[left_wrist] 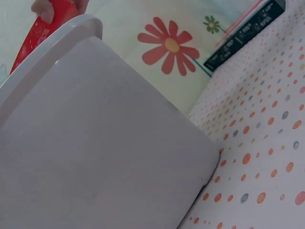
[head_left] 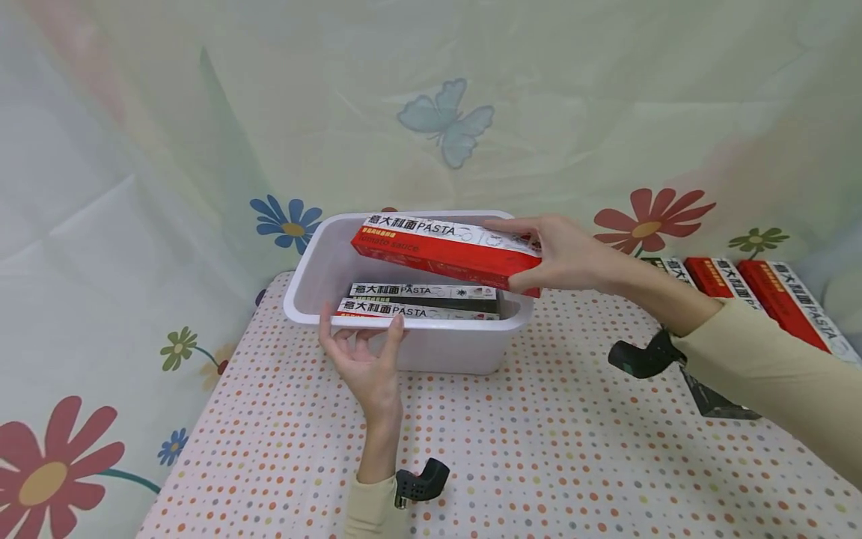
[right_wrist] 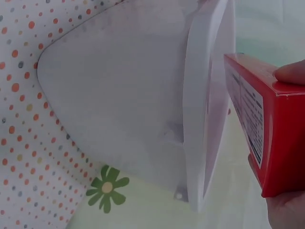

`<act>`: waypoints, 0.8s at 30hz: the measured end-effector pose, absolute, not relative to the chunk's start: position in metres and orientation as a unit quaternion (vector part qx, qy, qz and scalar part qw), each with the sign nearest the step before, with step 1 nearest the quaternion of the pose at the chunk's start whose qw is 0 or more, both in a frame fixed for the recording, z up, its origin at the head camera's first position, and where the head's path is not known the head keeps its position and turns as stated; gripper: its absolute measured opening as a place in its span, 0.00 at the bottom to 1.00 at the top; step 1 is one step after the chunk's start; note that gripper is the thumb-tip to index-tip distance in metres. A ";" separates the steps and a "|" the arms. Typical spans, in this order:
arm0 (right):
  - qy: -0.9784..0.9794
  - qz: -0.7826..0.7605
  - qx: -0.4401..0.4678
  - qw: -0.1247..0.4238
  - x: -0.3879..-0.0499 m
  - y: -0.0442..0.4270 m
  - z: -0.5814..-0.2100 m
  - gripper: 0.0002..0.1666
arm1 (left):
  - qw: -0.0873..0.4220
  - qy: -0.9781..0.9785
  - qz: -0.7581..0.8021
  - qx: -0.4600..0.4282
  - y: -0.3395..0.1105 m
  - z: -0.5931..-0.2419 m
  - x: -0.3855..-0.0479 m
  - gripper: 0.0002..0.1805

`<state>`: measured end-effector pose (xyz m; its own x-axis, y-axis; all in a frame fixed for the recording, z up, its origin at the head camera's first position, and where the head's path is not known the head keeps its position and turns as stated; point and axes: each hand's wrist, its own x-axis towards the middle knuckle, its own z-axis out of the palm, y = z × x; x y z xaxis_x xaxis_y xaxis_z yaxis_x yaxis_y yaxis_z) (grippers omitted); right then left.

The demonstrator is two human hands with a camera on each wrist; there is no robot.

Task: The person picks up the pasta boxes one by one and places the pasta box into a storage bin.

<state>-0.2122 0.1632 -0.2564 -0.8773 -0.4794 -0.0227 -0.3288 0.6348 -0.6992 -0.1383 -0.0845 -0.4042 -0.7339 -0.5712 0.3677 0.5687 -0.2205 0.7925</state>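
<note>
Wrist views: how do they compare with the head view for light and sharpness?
Head view: brightest, with the large PASTA lettering on the held red box readable; left wrist view: dimmer, the near wall of the white bin looking shaded grey and soft in detail; right wrist view: also dim, the red box's small label print too soft to read.

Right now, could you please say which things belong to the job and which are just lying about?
Job: red pasta box in the right hand; white bin, touched by the left hand; two pasta boxes inside; likely the boxes at right.
Setting only: dotted cloth; flowered backdrop.
</note>
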 end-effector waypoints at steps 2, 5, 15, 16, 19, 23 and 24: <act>0.903 -0.341 -0.241 0.105 -0.219 0.155 -0.257 0.50 | 0.365 -0.504 -0.783 0.004 -0.084 -0.404 -0.139 0.57; 0.901 -0.323 -0.264 0.116 -0.229 0.144 -0.260 0.47 | 0.367 -0.500 -0.785 0.006 -0.084 -0.404 -0.139 0.57; 0.890 -0.280 -0.310 0.184 -0.264 0.111 -0.265 0.44 | 0.364 -0.500 -0.786 0.005 -0.085 -0.406 -0.139 0.56; 0.892 -0.273 -0.310 0.186 -0.267 0.109 -0.264 0.44 | 0.363 -0.498 -0.788 0.005 -0.085 -0.406 -0.139 0.56; 0.895 -0.261 -0.305 0.194 -0.275 0.102 -0.264 0.43 | 0.361 -0.495 -0.790 0.007 -0.084 -0.406 -0.139 0.57; 0.894 -0.257 -0.305 0.206 -0.285 0.093 -0.267 0.43 | 0.364 -0.495 -0.789 0.009 -0.084 -0.407 -0.138 0.57; 0.893 -0.257 -0.303 0.209 -0.287 0.091 -0.268 0.43 | 0.365 -0.495 -0.789 0.009 -0.084 -0.407 -0.138 0.57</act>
<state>-0.2869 0.0910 -0.2675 -0.7290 -0.6489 -0.2182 -0.4335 0.6842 -0.5864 -0.1382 -0.0842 -0.4066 -0.7336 -0.5840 0.3475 0.5670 -0.2442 0.7867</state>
